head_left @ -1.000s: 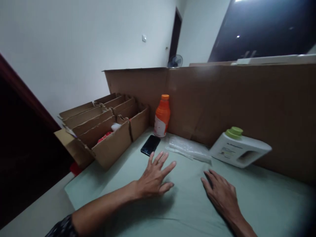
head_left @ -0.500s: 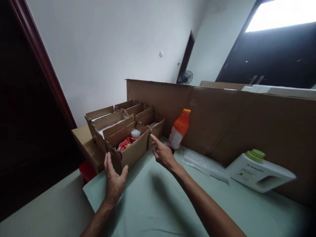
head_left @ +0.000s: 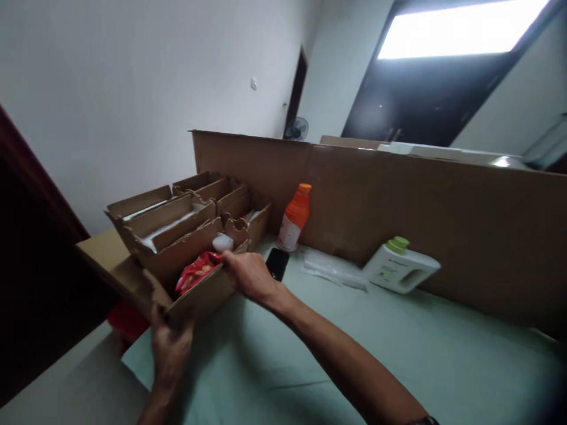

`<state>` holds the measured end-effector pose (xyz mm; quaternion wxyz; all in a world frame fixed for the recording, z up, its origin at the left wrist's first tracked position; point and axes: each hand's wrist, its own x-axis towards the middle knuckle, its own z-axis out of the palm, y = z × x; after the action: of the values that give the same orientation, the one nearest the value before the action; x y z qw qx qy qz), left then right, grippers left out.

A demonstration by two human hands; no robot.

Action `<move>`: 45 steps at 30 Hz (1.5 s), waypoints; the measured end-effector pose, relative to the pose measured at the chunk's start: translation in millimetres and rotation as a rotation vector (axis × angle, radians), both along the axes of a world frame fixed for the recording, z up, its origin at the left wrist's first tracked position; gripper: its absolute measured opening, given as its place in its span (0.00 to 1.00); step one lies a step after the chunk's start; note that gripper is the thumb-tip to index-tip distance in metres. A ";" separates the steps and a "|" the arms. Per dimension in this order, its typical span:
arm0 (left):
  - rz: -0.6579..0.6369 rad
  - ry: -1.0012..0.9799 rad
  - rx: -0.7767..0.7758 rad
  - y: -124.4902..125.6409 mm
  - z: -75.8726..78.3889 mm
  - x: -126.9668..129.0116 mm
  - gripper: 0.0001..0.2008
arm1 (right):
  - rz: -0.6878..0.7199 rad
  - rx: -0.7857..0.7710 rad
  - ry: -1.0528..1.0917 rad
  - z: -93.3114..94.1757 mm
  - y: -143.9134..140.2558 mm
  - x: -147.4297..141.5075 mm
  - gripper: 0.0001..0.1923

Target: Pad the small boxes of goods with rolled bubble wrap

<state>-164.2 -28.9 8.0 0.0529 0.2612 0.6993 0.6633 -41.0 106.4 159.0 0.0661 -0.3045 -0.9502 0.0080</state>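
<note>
An open cardboard box stands at the near end of a group of similar boxes, and both hands are on it. My right hand is closed over the upper edge of its front wall, near the right end. At the lower left corner, my left hand grips the box, its fingertips partly hidden. Inside the box lie a red packet and a small white round item. Behind it are the other cardboard boxes, some with pale plastic packs in them.
A black phone lies on the pale green tabletop. Beyond it are an orange bottle, clear plastic packaging and a white jug with green cap. A tall cardboard panel runs along the back.
My right hand has moved left and closed on the box's front edge. My left hand has taken hold of its lower corner. The near box has shifted and tilted. The view has turned right.
</note>
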 end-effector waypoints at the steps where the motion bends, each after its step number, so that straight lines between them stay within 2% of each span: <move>1: 0.008 -0.017 -0.045 -10.7 2.6 0.4 0.33 | 0.004 -0.014 -0.004 0.3 -14.3 8.2 0.14; 4: 0.010 0.021 -0.171 -34.7 7.1 4.3 0.29 | 0.000 -0.071 0.023 -3.6 -47.4 33.6 0.12; 7: 0.016 0.061 -0.221 -42.7 6.4 12.6 0.29 | -0.014 -0.114 0.130 -12.7 -56.1 49.7 0.11; 10: 0.041 0.065 -0.183 -36.6 2.1 17.9 0.34 | 0.007 -0.121 0.209 -20.9 -42.5 45.3 0.11; 14: 0.071 0.172 -0.059 -10.5 -6.1 15.7 0.39 | 0.029 -0.101 0.261 -30.7 -8.1 20.2 0.16; 16: 0.050 0.239 -0.016 7.0 -10.0 13.2 0.38 | 0.022 -0.097 0.277 -38.0 8.6 11.9 0.22; 19: 0.002 0.276 0.001 28.6 -17.1 9.6 0.33 | 0.013 -0.116 0.270 -45.1 26.1 14.4 0.36; 21: -0.014 0.268 -0.007 35.6 -24.0 7.0 0.33 | -0.022 -0.104 0.230 -38.1 34.2 21.7 0.38; 24: -0.030 0.214 -0.032 36.2 -37.8 4.0 0.33 | -0.102 0.007 0.138 -5.3 49.7 20.0 0.26; 26: -0.043 0.168 -0.052 34.1 -47.3 3.5 0.32 | -0.110 0.076 0.071 21.6 64.3 0.4 0.19; 28: -0.066 0.133 -0.070 32.5 -55.3 3.6 0.31 | -0.087 0.087 -0.012 40.8 79.3 -32.7 0.14; 30: -0.083 0.124 -0.086 32.3 -61.4 3.6 0.32 | -0.072 0.072 -0.123 47.7 90.5 -70.6 0.11; 33: -0.079 0.131 -0.121 33.9 -67.7 2.3 0.33 | -0.054 0.028 -0.257 43.0 96.3 -115.5 0.14; 36: -0.079 0.126 -0.136 35.4 -71.6 1.0 0.32 | -0.050 0.006 -0.287 43.0 93.4 -124.2 0.15; 37: -0.086 0.119 -0.134 35.6 -72.3 0.9 0.32 | -0.056 0.009 -0.273 47.1 92.8 -115.6 0.13; 39: -0.093 0.099 -0.127 35.7 -72.8 1.6 0.33 | -0.081 0.031 -0.228 61.3 96.3 -79.2 0.12; 42: -0.078 0.056 -0.103 36.1 -72.3 4.0 0.35 | -0.171 0.048 -0.123 88.6 118.8 15.7 0.14; 43: -0.074 0.041 -0.090 36.3 -72.4 4.9 0.36 | -0.247 -0.013 -0.038 96.6 129.7 52.2 0.13; 45: -0.071 0.006 -0.065 36.5 -74.0 6.7 0.37 | -0.366 -0.047 -0.036 108.3 151.3 119.1 0.09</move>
<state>-157.5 7.5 -66.0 0.0829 0.2860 0.7108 0.6372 78.1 257.7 267.3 0.0424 -0.4737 -0.8795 0.0129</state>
